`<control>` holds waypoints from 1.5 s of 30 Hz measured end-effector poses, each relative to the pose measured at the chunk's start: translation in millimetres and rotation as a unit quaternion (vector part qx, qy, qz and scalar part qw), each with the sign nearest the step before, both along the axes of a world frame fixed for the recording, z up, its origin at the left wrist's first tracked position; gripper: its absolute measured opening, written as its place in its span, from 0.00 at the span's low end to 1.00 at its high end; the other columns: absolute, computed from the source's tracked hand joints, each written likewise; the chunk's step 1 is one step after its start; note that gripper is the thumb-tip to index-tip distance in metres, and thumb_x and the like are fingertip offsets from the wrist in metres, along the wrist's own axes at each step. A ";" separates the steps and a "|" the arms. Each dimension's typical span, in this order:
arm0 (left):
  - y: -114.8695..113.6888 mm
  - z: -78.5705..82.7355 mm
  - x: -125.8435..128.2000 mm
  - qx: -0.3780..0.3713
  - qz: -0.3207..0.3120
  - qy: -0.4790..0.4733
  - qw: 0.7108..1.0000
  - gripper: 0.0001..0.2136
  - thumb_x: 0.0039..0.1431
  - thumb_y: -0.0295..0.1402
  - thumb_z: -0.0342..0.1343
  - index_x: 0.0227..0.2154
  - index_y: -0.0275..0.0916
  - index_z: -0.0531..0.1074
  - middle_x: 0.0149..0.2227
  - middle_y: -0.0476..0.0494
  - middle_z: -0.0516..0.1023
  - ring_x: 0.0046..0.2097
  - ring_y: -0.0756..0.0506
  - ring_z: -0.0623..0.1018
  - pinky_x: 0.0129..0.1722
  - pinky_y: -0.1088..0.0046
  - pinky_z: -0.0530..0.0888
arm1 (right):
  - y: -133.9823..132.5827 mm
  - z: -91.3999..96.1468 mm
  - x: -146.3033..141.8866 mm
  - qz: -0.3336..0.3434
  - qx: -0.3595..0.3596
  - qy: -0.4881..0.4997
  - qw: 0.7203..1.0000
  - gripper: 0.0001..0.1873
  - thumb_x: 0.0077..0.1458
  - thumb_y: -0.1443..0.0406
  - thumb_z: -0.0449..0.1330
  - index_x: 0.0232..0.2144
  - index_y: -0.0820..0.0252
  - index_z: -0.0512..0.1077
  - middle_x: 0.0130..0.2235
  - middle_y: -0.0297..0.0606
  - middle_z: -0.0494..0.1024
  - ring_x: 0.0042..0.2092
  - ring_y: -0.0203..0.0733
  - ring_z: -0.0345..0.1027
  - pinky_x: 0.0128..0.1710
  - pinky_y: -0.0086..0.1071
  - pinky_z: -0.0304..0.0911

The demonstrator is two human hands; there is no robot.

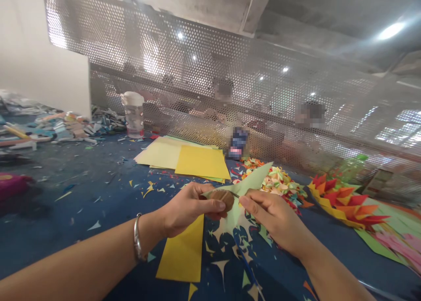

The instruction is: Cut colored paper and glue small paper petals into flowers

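Observation:
My left hand point(194, 204) grips a round brown disc point(221, 201) together with a sheet of pale green paper point(251, 182), the thumb lying across the disc's face. My right hand point(274, 213) is closed in a pinch at the disc's right edge. A thin dark tool tip point(236, 196) shows between its fingers and meets the disc; the rest is hidden in the hand. Below both hands lie a yellow paper strip point(180, 252), several star-like paper offcuts point(221, 268) and a slim blue pen-like thing point(246, 259).
Yellow and cream sheets point(200, 160) lie ahead, beside a propped phone point(238, 142). Right of it are a heap of small folded paper pieces point(279, 182) and red-orange paper petals point(345, 202). A lidded bottle point(133, 114) stands left, before a perforated metal screen point(184, 64).

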State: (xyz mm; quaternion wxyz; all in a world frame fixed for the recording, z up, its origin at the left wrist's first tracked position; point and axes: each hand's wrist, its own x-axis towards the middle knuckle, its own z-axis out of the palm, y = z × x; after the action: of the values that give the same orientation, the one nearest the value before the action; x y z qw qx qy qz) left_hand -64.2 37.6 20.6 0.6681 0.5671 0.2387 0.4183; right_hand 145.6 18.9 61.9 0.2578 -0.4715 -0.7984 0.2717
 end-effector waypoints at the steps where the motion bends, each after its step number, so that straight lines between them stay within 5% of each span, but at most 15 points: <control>1: 0.2 -0.7 0.1 0.007 0.004 0.002 1.000 0.07 0.49 0.33 0.61 0.24 0.34 0.75 0.24 0.46 0.75 0.28 0.49 0.73 0.33 0.70 0.68 | -0.1 0.2 -0.2 0.000 0.002 0.002 1.000 0.20 0.61 0.54 0.49 0.21 0.57 0.55 0.23 0.27 0.51 0.26 0.34 0.47 0.25 0.30 0.47; 11: 0.4 2.4 0.0 0.031 -0.020 -0.008 0.999 0.10 0.50 0.33 0.60 0.17 0.35 0.71 0.22 0.48 0.69 0.28 0.50 0.69 0.33 0.70 0.67 | -0.8 0.2 1.1 0.000 0.005 0.003 1.000 0.18 0.60 0.57 0.51 0.20 0.57 0.56 0.23 0.28 0.51 0.25 0.34 0.47 0.24 0.30 0.47; 45: 0.9 -1.6 1.1 0.055 -0.033 -0.002 0.998 0.06 0.53 0.32 0.59 0.26 0.35 0.71 0.28 0.49 0.70 0.31 0.50 0.69 0.35 0.72 0.65 | -0.3 -3.9 -1.8 -0.014 -0.056 0.051 0.997 0.22 0.60 0.51 0.48 0.21 0.57 0.57 0.21 0.26 0.49 0.23 0.33 0.44 0.21 0.30 0.44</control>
State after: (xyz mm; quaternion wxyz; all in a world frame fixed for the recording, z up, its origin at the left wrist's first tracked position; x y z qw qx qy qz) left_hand -63.0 38.5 19.0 0.6498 0.6100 0.1947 0.4096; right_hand 143.8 18.5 58.0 0.2750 -0.4822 -0.7610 0.3357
